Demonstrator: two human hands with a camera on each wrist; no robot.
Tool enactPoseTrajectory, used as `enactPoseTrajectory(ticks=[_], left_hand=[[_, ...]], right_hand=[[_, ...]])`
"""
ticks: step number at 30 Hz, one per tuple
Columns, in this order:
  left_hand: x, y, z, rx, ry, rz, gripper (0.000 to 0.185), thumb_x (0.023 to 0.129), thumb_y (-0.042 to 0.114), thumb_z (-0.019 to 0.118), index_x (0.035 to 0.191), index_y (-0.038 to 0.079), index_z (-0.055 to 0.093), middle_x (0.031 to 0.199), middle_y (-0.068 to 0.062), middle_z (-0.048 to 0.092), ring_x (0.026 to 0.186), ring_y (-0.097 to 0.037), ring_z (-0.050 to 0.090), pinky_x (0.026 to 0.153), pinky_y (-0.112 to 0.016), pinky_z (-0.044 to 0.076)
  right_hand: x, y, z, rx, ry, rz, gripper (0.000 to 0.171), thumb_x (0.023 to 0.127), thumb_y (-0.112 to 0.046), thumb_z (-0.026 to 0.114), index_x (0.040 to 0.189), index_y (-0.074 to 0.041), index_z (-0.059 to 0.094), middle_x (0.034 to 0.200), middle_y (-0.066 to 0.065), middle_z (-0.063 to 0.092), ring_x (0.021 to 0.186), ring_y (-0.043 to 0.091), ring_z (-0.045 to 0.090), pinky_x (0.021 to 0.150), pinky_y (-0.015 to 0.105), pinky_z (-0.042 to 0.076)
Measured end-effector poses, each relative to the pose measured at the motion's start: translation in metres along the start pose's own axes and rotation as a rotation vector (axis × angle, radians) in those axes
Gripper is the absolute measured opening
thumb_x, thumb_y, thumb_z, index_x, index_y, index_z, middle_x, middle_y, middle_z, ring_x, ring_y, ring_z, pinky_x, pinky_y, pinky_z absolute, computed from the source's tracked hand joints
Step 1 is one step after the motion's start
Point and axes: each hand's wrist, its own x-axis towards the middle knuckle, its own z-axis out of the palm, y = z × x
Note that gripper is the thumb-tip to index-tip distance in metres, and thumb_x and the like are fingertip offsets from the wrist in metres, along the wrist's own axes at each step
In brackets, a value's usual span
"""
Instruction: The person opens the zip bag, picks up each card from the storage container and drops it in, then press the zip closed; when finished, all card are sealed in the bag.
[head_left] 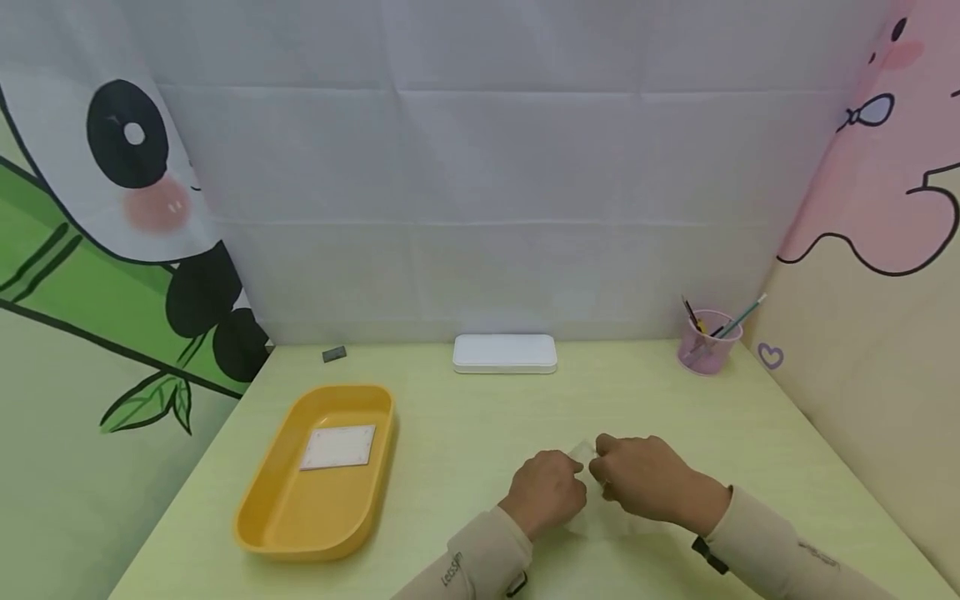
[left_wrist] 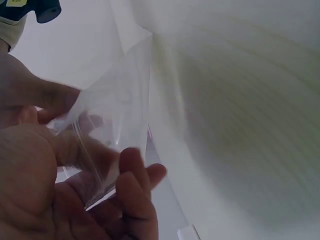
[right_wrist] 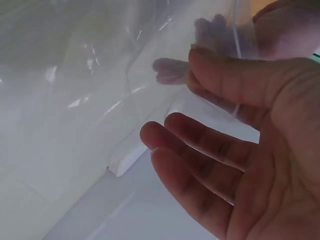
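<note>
Bag (head_left: 583, 454): a clear plastic one, sitting between both hands over the near middle of the table (head_left: 465, 433); the left hand (head_left: 546, 492) is pinching its edge, with the thumb on one face and the fingers (left_wrist: 131, 175) curled behind the film, as the left wrist view is showing; the right hand (head_left: 637, 477) is pinching the opposite edge, the thumb lying over the film while the other fingers (right_wrist: 200, 145) are hanging loosely below it; judging by this, the hands are working at the bag's mouth, either parting or pressing the two layers, and I cannot tell which; a faint strip (right_wrist: 235, 45) running across the film in the right wrist view may be a seal, though the blur is leaving that unsure.

The next move is probably calling for a steady pull of the two edges apart without the thin film slipping out of the pinch; the bag's long axis seems to be running from the hands toward the person, its upper edge pointing away toward the white box (head_left: 504, 352), but the film is so clear that this is only a judgement.

A yellow tray (head_left: 262, 517) is lying well apart to the left, holding a white card (head_left: 339, 447); a pink cup (head_left: 705, 346) of pens is standing at the far right.
</note>
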Motion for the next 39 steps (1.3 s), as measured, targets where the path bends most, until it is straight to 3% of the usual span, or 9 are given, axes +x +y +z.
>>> enactPoseTrajectory(ticks=[7,10,13,20,23,26,29,32,39], left_hand=[[0.004,-0.008,-0.006,-0.140,-0.020,0.008,0.034,0.080,0.004,0.065,0.112,0.002,0.077,0.056,0.000,0.058,0.043,-0.007,0.021,0.041,-0.021,0.023],[0.006,-0.011,-0.008,-0.189,-0.003,0.031,0.036,0.081,-0.001,0.065,0.114,0.009,0.077,0.087,-0.003,0.074,0.057,-0.007,0.050,0.055,-0.024,0.042],[0.007,-0.012,-0.011,-0.199,-0.008,0.024,0.039,0.083,-0.003,0.061,0.116,0.012,0.077,0.125,-0.005,0.068,0.092,-0.018,0.063,0.072,-0.031,0.049],[0.006,-0.013,-0.014,-0.214,0.003,-0.051,0.035,0.087,0.008,0.068,0.121,-0.002,0.071,0.124,-0.017,0.067,0.074,-0.019,0.062,0.058,-0.029,0.050],[0.006,-0.014,-0.015,-0.156,0.025,-0.031,0.042,0.085,0.010,0.074,0.124,-0.005,0.068,0.126,-0.018,0.066,0.105,-0.027,0.065,0.080,-0.037,0.055],[0.007,-0.018,-0.016,-0.221,0.033,-0.028,0.046,0.083,0.006,0.073,0.127,-0.004,0.066,0.131,-0.016,0.063,0.111,-0.030,0.062,0.087,-0.043,0.053],[0.009,-0.022,-0.017,-0.344,0.045,-0.049,0.049,0.081,0.013,0.079,0.127,0.002,0.068,0.122,-0.010,0.069,0.098,-0.021,0.067,0.084,-0.042,0.054],[0.009,-0.023,-0.019,-0.428,0.063,-0.076,0.054,0.077,0.028,0.086,0.125,0.008,0.071,0.100,-0.004,0.076,0.085,-0.015,0.071,0.081,-0.042,0.054],[0.004,-0.021,-0.019,-0.288,0.055,-0.087,0.066,0.073,0.053,0.085,0.123,0.013,0.072,0.100,-0.002,0.076,0.090,-0.017,0.071,0.077,-0.040,0.055]], right_hand=[[0.001,0.001,-0.009,0.049,0.100,-0.037,0.041,0.064,-0.037,0.093,0.078,-0.021,0.058,0.084,-0.011,0.055,0.065,0.005,0.051,0.047,0.023,0.039],[0.004,0.004,-0.004,0.102,0.209,-0.025,0.049,0.065,-0.038,0.093,0.101,-0.020,0.064,0.086,-0.011,0.060,0.067,0.005,0.054,0.052,0.023,0.043],[0.005,0.007,0.002,0.124,0.272,-0.012,0.064,0.070,-0.033,0.092,0.124,-0.018,0.062,0.088,-0.010,0.063,0.069,0.006,0.057,0.056,0.027,0.047],[0.005,0.008,0.009,0.107,0.370,-0.065,0.067,0.068,-0.026,0.093,0.126,-0.013,0.060,0.089,-0.008,0.071,0.069,0.010,0.063,0.060,0.030,0.051],[0.005,0.011,0.008,0.107,0.390,-0.072,0.072,0.067,-0.024,0.093,0.128,-0.012,0.059,0.089,-0.009,0.072,0.068,0.010,0.062,0.061,0.030,0.052],[0.003,0.016,0.005,0.138,0.358,-0.036,0.082,0.064,-0.024,0.095,0.135,-0.011,0.056,0.099,-0.005,0.071,0.076,0.013,0.064,0.066,0.034,0.053],[0.000,0.022,0.004,0.187,0.235,0.022,0.106,0.058,-0.026,0.098,0.147,-0.008,0.044,0.128,0.006,0.064,0.108,0.025,0.063,0.085,0.044,0.052],[-0.001,0.026,0.010,0.213,0.093,0.058,0.133,0.051,-0.034,0.099,0.158,-0.006,0.024,0.155,0.017,0.040,0.140,0.037,0.038,0.106,0.056,0.037],[-0.002,0.023,0.025,0.218,0.086,0.012,0.150,0.048,-0.059,0.093,0.161,-0.005,0.011,0.165,0.013,0.018,0.149,0.037,0.021,0.114,0.060,0.020]])
